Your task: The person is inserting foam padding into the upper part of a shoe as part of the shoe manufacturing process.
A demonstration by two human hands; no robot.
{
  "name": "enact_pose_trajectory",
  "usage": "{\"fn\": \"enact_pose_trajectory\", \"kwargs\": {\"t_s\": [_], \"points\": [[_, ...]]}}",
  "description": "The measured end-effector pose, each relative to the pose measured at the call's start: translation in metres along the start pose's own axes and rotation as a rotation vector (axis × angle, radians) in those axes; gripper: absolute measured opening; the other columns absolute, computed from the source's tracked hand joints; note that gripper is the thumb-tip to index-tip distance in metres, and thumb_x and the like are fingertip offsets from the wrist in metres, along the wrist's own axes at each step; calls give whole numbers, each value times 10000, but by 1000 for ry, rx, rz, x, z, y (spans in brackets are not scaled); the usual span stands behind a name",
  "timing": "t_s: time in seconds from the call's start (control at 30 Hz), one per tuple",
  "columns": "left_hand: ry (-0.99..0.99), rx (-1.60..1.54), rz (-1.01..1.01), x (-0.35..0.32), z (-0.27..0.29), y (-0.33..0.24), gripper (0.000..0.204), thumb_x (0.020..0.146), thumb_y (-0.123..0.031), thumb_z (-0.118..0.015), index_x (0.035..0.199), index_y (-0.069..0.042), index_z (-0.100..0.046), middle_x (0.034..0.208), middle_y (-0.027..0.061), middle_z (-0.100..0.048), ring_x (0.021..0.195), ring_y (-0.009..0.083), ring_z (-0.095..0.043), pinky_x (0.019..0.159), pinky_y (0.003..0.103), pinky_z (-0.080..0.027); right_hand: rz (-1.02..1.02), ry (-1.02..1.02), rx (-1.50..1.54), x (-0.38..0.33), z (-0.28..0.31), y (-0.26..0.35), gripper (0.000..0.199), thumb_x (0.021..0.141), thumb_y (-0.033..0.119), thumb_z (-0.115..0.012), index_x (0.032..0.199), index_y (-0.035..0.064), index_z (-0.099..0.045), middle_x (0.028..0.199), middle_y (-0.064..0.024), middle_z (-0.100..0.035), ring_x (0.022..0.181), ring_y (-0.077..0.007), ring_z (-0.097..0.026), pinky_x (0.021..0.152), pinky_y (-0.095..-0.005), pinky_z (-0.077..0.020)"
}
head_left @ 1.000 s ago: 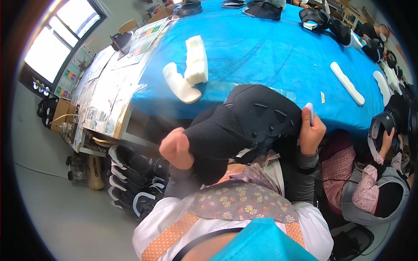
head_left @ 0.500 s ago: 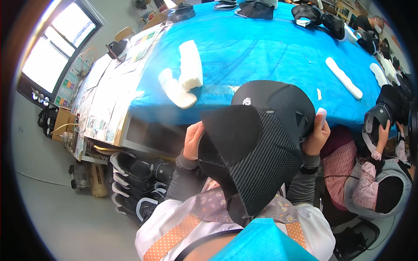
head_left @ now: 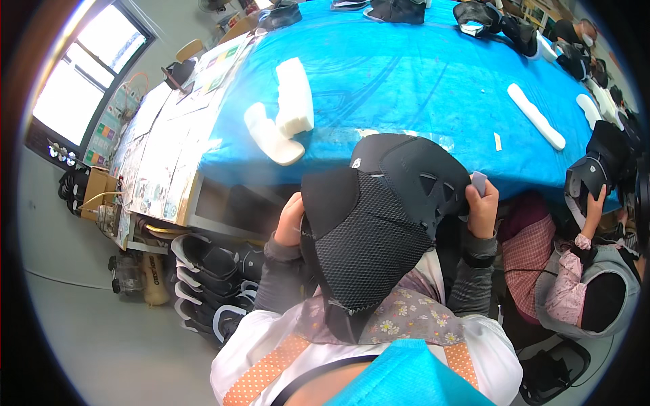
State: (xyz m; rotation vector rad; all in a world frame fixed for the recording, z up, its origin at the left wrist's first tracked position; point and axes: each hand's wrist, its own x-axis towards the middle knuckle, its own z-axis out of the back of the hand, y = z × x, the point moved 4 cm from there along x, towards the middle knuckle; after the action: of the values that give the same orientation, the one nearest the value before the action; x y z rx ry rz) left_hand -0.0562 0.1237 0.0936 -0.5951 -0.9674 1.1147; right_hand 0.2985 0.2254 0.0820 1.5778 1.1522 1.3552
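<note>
Between my hands, in front of my chest, is a black moulded fabric piece (head_left: 379, 223) with a mesh panel and a smoother, curved far section with small cut-outs. Its exact kind is unclear. My left hand (head_left: 292, 220) is closed on its left edge, some fingers hidden behind the fabric. My right hand (head_left: 482, 211) grips the right side near the cut-outs. A small pale grey piece (head_left: 479, 183) shows at the right fingertips; whether it is worn or held I cannot tell. The near end of the black piece hangs toward my flowered apron (head_left: 393, 318).
Ahead lies a blue-covered table (head_left: 393, 81) bearing white foam pieces (head_left: 294, 98), a white strip (head_left: 536, 116) and black pieces (head_left: 398, 10) at the far side. A stack of black, white-edged pieces (head_left: 210, 284) stands low left. At right, a person's hand (head_left: 596, 206) holds a similar black piece (head_left: 588, 177).
The black piece has turned and tilted, showing more of its cut-outs and the mesh face. My right hand has shifted slightly left and down with it; my left hand moved a little left.
</note>
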Motion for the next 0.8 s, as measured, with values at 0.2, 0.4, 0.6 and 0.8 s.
{"fn": "enact_pose_trajectory", "kwargs": {"t_s": [0.2, 0.4, 0.6, 0.8], "points": [[-119, -56, -33, 0, -6, 8, 232, 913, -73, -511, 1091, 50, -595, 1032, 71, -592, 887, 144, -575, 726, 251, -458, -34, 75, -75, -10, 0, 3, 186, 837, 158, -713, 852, 5, -608, 720, 73, -517, 652, -17, -424, 558, -191, -328], [-7, -385, 372, 10, -11, 4, 231, 910, -118, -563, 986, 86, -637, 863, 27, -664, 732, 79, -566, 651, 202, -450, 4, 11, -128, -11, 7, 18, 198, 842, 147, -706, 746, 14, -595, 640, 89, -462, 603, -9, -371, 531, -186, -278], [-176, -429, 339, 6, -13, 3, 208, 914, -121, -563, 922, 69, -647, 819, 10, -649, 705, 38, -538, 611, 175, -416, 70, -5, -273, -11, 11, 22, 213, 845, 145, -703, 720, 20, -586, 637, 92, -427, 604, -12, -340, 526, -198, -251], [-464, -785, 343, 6, -7, 5, 167, 935, -105, -541, 914, 25, -643, 755, -27, -590, 654, 25, -499, 569, 173, -373, -12, -113, -116, -6, 13, 16, 247, 884, 188, -670, 717, 29, -582, 649, 106, -426, 618, 0, -334, 533, -190, -245]]}}
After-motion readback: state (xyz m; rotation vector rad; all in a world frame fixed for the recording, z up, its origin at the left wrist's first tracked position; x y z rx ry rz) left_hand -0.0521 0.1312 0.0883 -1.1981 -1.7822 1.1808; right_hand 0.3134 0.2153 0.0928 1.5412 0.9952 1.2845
